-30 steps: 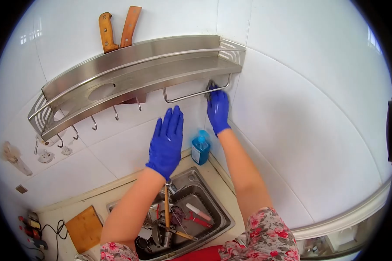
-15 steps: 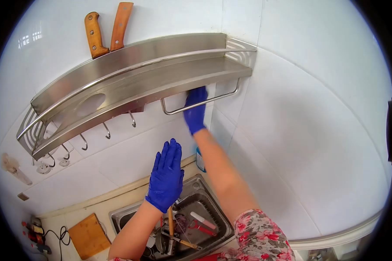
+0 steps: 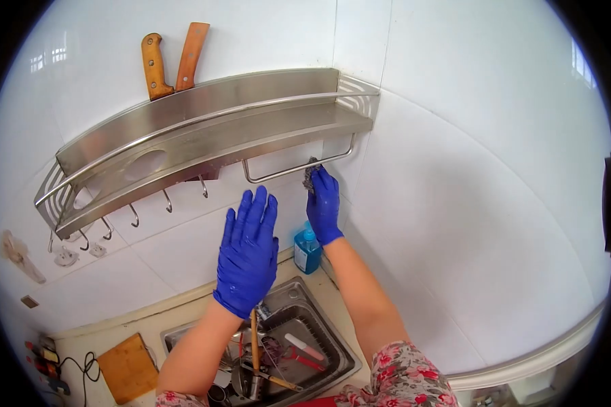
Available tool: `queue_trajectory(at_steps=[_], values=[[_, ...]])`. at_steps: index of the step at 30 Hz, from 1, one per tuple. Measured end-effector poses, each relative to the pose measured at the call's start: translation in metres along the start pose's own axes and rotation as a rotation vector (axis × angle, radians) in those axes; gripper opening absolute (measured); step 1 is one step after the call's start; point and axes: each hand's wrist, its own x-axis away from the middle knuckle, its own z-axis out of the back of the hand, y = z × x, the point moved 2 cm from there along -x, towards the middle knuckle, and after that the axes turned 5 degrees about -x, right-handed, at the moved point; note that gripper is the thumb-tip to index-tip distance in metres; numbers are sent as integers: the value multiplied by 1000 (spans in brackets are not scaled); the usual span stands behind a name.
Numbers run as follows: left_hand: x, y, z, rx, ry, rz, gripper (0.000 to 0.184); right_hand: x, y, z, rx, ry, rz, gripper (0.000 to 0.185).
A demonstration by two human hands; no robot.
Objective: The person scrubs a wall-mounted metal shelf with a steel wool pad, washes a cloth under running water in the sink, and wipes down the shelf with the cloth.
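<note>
My right hand (image 3: 324, 207), in a blue glove, grips a grey steel wool scourer (image 3: 310, 176) with its fingertips. The scourer is at the towel bar (image 3: 278, 173) under a stainless steel wall shelf (image 3: 234, 122); it appears to touch the bar. Below the shelf's left half, my gloved left hand (image 3: 247, 258) is raised over the sink with its fingers stretched out. Nothing is in it. A blue pump bottle (image 3: 307, 252) stands on the counter behind my right wrist.
Two wooden-handled knives (image 3: 155, 64) stick up behind the shelf. Several hooks (image 3: 168, 202) hang beneath it. Below, the sink (image 3: 299, 288) contains utensils, including a peeler-like red-handled tool (image 3: 307, 361). A cutting board (image 3: 127, 370) lies on the counter, left of the sink.
My right hand has come down and out from under the shelf to the bar, revealing the scourer. The left hand appears slightly higher and further left, and the view has shifted.
</note>
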Motion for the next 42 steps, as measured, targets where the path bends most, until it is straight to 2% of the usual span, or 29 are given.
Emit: queue_trajectory(at_steps=[2,4,5,6,8,9,10,11,13,14,16,17,18,20,21,22,24,26,28,29,30,31,34,36,38,40,42], values=[[-5,0,10,17,17,22,72,5,-5,17,-28,16,14,51],[1,-4,10,105,43,13,70,20,-5,33,-191,-6,-241,47],[9,-7,12,105,57,15,67,34,-3,40,-264,-106,-432,45],[20,-11,11,106,18,59,67,48,-7,45,-613,-161,-725,45],[44,-18,8,167,31,77,65,73,-40,66,-1096,-222,-1005,41],[57,-20,3,201,11,115,60,88,-44,72,-1095,-238,-1032,41],[74,-21,-6,203,-8,130,60,109,-49,77,-1378,-205,-1252,43],[89,-25,-18,383,-13,181,57,124,-55,78,-1665,-151,-1456,45],[110,-23,-24,745,-32,337,45,151,-63,75,-1748,-119,-1492,45],[117,-20,-24,744,-38,344,45,163,-66,73,-1830,-90,-1511,45],[135,-17,-33,1282,-177,704,41,183,-71,77,-1829,-49,-1578,43],[144,-13,-36,1297,-177,739,38,191,-74,81,-1798,-107,-1569,42],[153,-10,-40,1295,-178,745,38,199,-77,83,-1770,-164,-1556,42],[176,-9,-54,1554,-217,953,41,224,-87,86,-1647,-246,-1563,41],[191,-11,-66,1642,-188,944,47,237,-93,87,-1523,-324,-1559,41],[199,-16,-71,1638,-181,953,47,249,-99,84,-1526,-334,-1565,41],[217,-21,-78,2135,-67,1294,50,265,-119,77,-1580,-282,-1680,40],[235,-22,-78,2135,4,1372,51,269,-139,69,-1655,-352,-1652,38],[258,-26,-81,2149,96,1334,49,273,-157,56,-1743,-302,-1849,38],[268,-29,-77,2094,106,1299,47,267,-167,60,-1707,-455,-1606,38],[286,-35,-82,2087,119,1320,47,265,-177,63,-1708,-467,-1625,38],[296,-43,-82,1675,-47,1051,46,264,-184,63,-1669,-506,-1591,38],[316,-40,-70,1483,-132,1009,41,268,-200,56,-1650,-580,-1586,39],[325,-35,-63,1306,-8,1200,34,273,-209,51,-1629,-611,-1585,38],[332,-32,-60,1209,-48,1210,31,281,-216,44,-1649,-638,-1614,37],[330,-32,-52,888,58,905,28,283,-224,41,-1663,-664,-1646,37],[334,-40,-46,831,18,962,25,288,-228,42,-1449,-615,-1706,35]])
